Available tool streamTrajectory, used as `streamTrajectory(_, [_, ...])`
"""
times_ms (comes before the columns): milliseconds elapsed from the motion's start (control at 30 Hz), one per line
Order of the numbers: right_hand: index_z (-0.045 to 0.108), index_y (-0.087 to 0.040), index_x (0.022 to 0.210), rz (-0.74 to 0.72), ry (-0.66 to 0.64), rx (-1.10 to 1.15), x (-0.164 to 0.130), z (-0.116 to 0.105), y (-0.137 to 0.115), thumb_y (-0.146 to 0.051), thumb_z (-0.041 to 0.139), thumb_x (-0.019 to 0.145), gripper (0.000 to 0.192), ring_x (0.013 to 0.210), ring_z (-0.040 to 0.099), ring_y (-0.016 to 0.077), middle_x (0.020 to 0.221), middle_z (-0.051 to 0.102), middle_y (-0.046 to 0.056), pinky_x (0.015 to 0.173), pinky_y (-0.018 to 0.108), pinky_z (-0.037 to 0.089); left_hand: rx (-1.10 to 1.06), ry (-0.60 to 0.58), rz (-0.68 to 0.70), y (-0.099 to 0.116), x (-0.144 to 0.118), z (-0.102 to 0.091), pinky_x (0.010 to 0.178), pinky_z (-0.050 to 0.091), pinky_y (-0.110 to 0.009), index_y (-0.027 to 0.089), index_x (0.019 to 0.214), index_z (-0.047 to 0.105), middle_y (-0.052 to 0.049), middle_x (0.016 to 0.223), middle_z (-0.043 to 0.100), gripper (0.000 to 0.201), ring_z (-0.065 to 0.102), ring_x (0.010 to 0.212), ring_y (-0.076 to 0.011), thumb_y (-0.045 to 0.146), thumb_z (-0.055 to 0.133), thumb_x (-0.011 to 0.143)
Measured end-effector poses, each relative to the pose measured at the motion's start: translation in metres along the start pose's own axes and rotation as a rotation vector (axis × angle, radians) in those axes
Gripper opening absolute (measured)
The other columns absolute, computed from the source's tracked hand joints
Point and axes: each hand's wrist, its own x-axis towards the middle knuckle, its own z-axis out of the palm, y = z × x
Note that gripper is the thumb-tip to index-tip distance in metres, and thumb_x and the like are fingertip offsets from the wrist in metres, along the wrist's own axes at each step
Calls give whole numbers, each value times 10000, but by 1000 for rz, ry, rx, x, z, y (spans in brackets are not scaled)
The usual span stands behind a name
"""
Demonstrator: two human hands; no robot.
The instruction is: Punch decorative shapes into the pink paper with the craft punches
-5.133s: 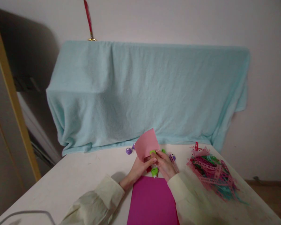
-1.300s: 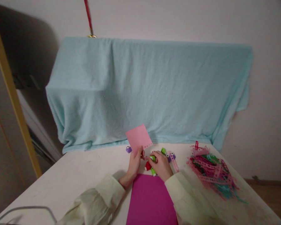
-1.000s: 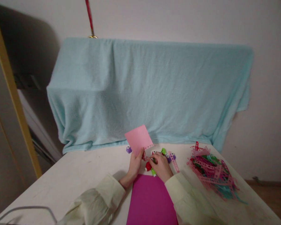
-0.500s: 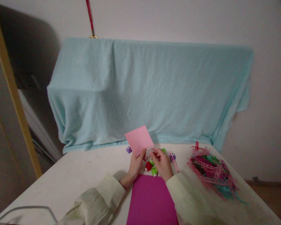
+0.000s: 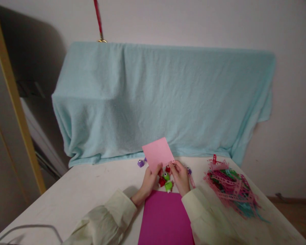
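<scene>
A square pink sheet of paper [image 5: 158, 151] is held up tilted above the table. My left hand [image 5: 150, 178] is closed on its lower edge, thumb on top. At the sheet's lower right corner, the fingers of my right hand [image 5: 180, 177] are pinched together on the edge, where small punched marks show. Below and between the hands lie small toy-like pieces with eyes: a green one [image 5: 168, 186] and a red one [image 5: 162, 181]. Nearer me is a magenta sheet [image 5: 165, 217], partly under my right sleeve.
A heap of punched paper strips [image 5: 234, 190] in pink, green and teal lies to the right. Beyond my left hand is a purple piece with an eye [image 5: 140, 163]. A light blue cloth [image 5: 168, 98] hangs behind the white table [image 5: 91, 194]. A grey wire [image 5: 35, 225] curves at lower left.
The pink sheet has shifted right and turned slightly. My right hand's fingers have come onto its corner; before, they were just apart from it.
</scene>
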Motion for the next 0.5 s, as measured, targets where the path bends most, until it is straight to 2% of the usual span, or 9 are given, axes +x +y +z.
streamTrajectory(200, [595, -206, 854, -34, 92, -18, 0, -4, -5, -448, 580, 851, 242, 555, 488, 140, 622, 538, -18, 535, 232, 381, 33, -76, -13, -6, 1, 0, 563, 376, -240, 127, 601, 602, -25, 560, 564, 436, 500, 547, -138, 488, 553, 839])
streamTrajectory(333, [584, -200, 860, -40, 61, -55, 0, -5, -6, -443, 578, 857, 243, 539, 479, 136, 609, 535, -20, 509, 227, 366, 16, -98, -45, -10, -1, 1, 553, 391, -238, 108, 646, 631, -49, 590, 600, 416, 522, 552, -142, 490, 602, 809])
streamTrajectory(500, [596, -179, 787, -58, 35, -40, 0, -3, -6, -512, 612, 802, 334, 606, 545, 164, 666, 603, 18, 548, 241, 420, -12, -86, -81, -8, -1, 1, 557, 413, -238, 86, 755, 658, -63, 646, 628, 397, 530, 570, -140, 482, 648, 775])
